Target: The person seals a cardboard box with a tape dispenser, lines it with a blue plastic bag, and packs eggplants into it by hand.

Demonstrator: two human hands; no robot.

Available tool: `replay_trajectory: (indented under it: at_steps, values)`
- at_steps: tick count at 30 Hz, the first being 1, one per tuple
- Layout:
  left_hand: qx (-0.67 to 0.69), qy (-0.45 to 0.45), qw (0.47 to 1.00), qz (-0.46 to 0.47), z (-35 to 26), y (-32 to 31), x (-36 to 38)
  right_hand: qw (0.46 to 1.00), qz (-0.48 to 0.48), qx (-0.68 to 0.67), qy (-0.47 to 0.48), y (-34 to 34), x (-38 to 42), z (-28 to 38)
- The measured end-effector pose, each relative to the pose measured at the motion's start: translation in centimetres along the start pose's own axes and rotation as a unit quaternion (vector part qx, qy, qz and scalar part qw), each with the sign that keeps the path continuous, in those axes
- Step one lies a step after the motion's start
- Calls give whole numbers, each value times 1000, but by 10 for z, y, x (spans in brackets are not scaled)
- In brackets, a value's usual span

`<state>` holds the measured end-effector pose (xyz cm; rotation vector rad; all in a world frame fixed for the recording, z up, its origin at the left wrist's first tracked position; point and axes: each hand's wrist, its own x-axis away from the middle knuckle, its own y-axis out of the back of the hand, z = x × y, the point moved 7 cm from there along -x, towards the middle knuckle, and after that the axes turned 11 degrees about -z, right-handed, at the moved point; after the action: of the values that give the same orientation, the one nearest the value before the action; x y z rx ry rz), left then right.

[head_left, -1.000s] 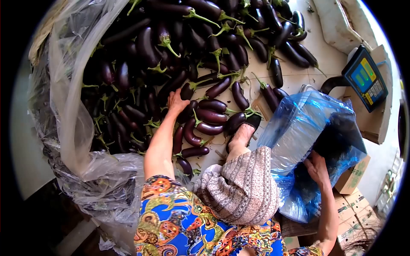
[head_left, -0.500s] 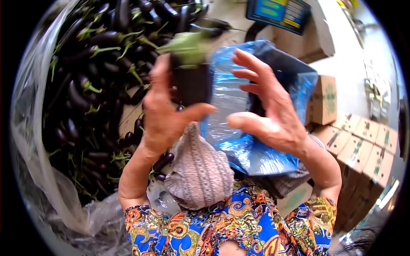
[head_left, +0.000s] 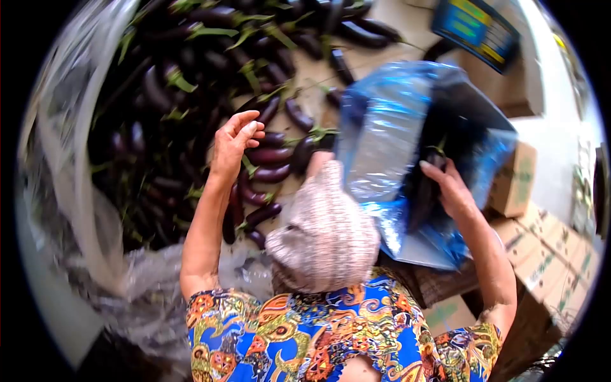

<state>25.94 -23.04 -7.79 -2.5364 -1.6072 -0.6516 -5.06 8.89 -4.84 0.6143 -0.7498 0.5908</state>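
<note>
Head view: right grip (head_left: 454, 188) now clasps the eggplant (head_left: 422, 194), left grip (head_left: 233, 145) loosely curled and empty.

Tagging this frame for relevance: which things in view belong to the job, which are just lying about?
Job: left hand; right hand; eggplant it holds; eggplant heap; blue-lined container.

Seemingly just lying about: cardboard boxes; clear plastic sheeting; digital display (role unclear).

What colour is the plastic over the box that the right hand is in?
The plastic is see-through blue with shiny highlights, best seen in the head view.
</note>
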Motion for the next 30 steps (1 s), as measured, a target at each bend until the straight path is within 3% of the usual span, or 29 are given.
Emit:
replay_trajectory:
  at_steps: [3,5,7,8,9,11,12,13,15,17,19,21,22,23,25,28,30]
  values:
    - [-5,88,989,-116,77,107,16,998,13,35,-40,-20,-48,-29]
    - [-16,121,972,-203,124,172,40,984,84,142,-70,-25,-100,-82]
    - [-32,130,949,-286,169,225,65,963,34,211,166,-17,-134,-111]
    - [-63,147,938,-309,184,233,76,941,52,249,224,-20,-124,-97]
    - [-91,161,926,-331,195,242,86,958,76,225,162,-21,-111,-89]
    - [-216,109,890,-386,213,256,96,978,118,169,40,-29,-84,-78]
    - [-201,118,891,-389,213,252,96,978,106,159,79,-26,-84,-81]
    - [-186,128,891,-393,214,249,96,939,65,256,222,-19,-104,-89]
    - [-238,111,869,-419,217,248,94,908,106,301,272,-9,-109,-94]
    - [-262,40,860,-436,204,246,95,925,85,282,238,-7,-107,-100]
    - [-369,-1,827,-424,178,242,94,942,61,262,202,-2,-100,-104]
    - [-438,-119,743,-492,149,249,91,956,32,244,159,1,-89,-97]
    - [-364,-35,768,-525,163,270,87,968,35,238,77,-10,-65,-79]
    - [-297,65,764,-570,188,292,83,956,22,274,106,-9,-68,-78]
    - [-406,111,725,-545,193,300,68,926,-5,340,165,-6,-80,-83]
    - [-487,214,644,-549,168,277,59,935,38,282,213,-10,-87,-90]
    - [-561,167,613,-530,175,287,51,913,59,268,301,-15,-94,-99]
